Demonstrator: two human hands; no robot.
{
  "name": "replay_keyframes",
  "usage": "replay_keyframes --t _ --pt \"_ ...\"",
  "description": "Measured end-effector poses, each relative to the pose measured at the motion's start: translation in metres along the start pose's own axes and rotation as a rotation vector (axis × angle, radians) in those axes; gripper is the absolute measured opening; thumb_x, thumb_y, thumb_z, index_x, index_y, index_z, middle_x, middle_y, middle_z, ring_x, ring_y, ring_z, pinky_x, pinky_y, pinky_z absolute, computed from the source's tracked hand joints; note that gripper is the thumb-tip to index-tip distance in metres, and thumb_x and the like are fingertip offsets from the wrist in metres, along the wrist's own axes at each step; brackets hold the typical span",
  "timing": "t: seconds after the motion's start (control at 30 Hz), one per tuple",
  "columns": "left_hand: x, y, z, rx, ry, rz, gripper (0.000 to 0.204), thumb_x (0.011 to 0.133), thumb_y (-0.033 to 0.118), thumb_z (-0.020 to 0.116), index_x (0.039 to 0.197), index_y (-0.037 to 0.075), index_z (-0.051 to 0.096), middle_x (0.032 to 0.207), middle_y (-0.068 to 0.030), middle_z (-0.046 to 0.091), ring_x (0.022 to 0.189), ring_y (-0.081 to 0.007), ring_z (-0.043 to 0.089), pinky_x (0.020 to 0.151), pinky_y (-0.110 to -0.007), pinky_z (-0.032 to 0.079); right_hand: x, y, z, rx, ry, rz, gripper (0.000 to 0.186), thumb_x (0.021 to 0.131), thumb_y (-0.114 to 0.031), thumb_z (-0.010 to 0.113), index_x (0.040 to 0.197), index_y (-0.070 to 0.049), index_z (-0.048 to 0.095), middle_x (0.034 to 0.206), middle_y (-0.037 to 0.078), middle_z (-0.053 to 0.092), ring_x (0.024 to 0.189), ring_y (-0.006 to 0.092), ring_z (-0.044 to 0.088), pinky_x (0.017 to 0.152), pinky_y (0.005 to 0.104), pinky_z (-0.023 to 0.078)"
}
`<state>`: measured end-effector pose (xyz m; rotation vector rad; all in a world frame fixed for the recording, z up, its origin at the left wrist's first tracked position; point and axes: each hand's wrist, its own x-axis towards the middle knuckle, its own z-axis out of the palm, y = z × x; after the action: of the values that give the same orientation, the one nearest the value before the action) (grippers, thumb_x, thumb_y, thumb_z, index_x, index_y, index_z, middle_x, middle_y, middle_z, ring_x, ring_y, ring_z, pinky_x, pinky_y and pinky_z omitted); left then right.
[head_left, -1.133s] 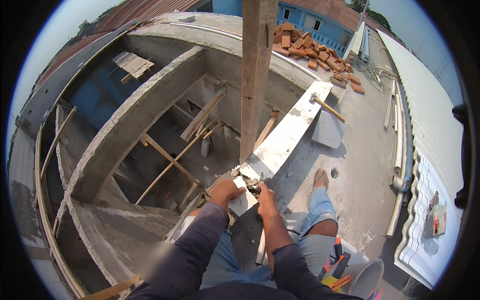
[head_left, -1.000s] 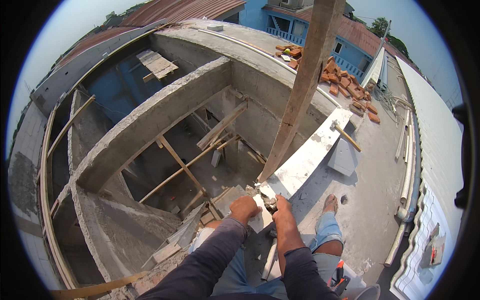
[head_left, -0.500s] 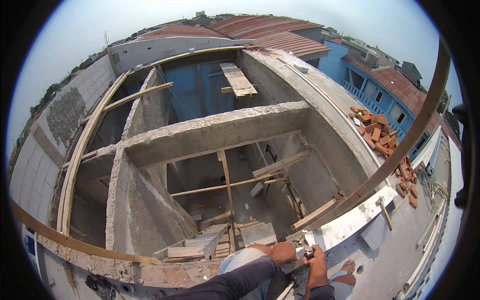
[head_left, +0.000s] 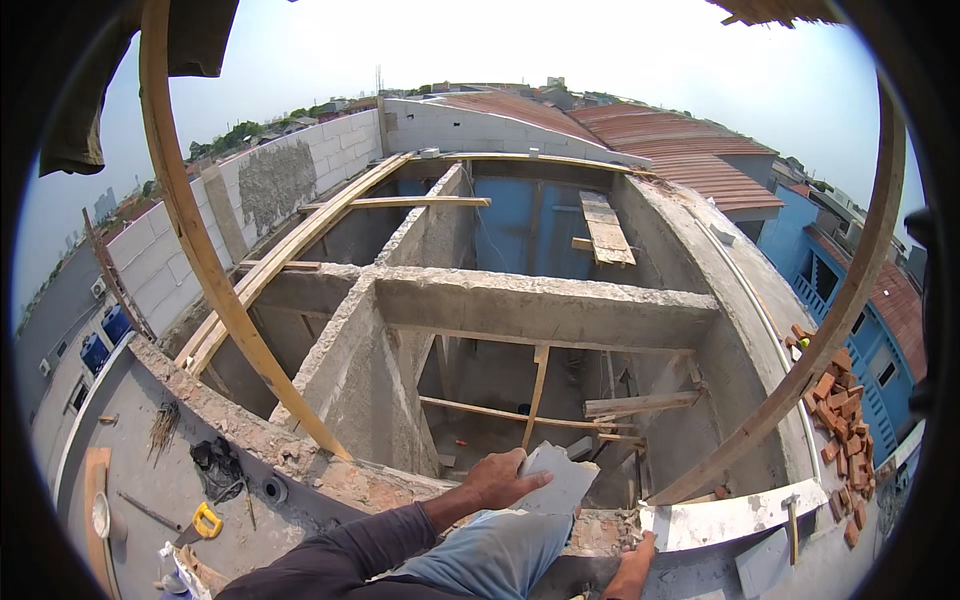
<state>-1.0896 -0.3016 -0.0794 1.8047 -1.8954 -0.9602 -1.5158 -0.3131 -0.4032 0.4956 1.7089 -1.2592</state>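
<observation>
My left hand (head_left: 506, 482) grips a broken pale grey slab (head_left: 560, 478), held out at the edge of the open concrete pit, above my jeans-clad leg (head_left: 485, 555). My right hand (head_left: 632, 560) is low at the near end of a long white board (head_left: 730, 522), fingers curled at its edge; what they hold, if anything, is hidden. A hammer (head_left: 793, 525) lies across the board's far part. A leaning timber post (head_left: 800, 385) rises from beside the board.
Concrete beams (head_left: 540, 300) divide the deep openings, crossed by planks (head_left: 540, 390). Another timber (head_left: 225, 300) leans at left. Loose bricks (head_left: 840, 420) lie at right. A yellow-handled saw (head_left: 207, 521), black plastic and rods lie on the ledge (head_left: 150, 470) at lower left.
The view has swung up and left. My left hand has left the board and raised the broken slab. My right hand remains low by the board's end.
</observation>
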Motion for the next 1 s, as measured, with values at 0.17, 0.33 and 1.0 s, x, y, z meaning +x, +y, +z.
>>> replay_keyframes --t 0.17,0.33,1.0 --pt "-0.084 -0.127 -0.048 0.083 0.155 -0.402 0.081 0.092 0.071 0.063 0.122 -0.005 0.068 0.112 -0.027 0.073 0.108 -0.0401 0.072 0.093 -0.048 0.054 0.013 0.005 0.005 0.025 -0.034 0.011 0.045 0.08 -0.048 0.078 0.116 -0.023 0.066 0.111 -0.002 0.066 0.1 0.0248 0.059 0.073 0.0468 0.044" --pt "-0.191 -0.234 -0.024 0.152 0.338 -0.744 0.082 0.091 0.067 0.066 0.119 -0.011 0.067 0.11 -0.0309 0.073 0.107 -0.0419 0.072 0.093 -0.05 0.054 0.01 0.002 0.002 -0.015 -0.115 -0.002 0.045 0.081 -0.047 0.078 0.117 -0.023 0.066 0.112 -0.001 0.066 0.101 0.0249 0.059 0.075 0.0463 0.046" --pt "-0.421 -0.375 0.083 -0.701 1.465 -1.684 0.092 0.088 0.071 0.067 0.122 -0.015 0.066 0.129 -0.0325 0.067 0.122 -0.0438 0.066 0.1 -0.047 0.053 -0.01 -0.026 -0.002 -0.135 -0.128 0.007 0.044 0.085 -0.042 0.078 0.121 -0.02 0.066 0.117 0.001 0.067 0.107 0.0253 0.061 0.08 0.0441 0.053"
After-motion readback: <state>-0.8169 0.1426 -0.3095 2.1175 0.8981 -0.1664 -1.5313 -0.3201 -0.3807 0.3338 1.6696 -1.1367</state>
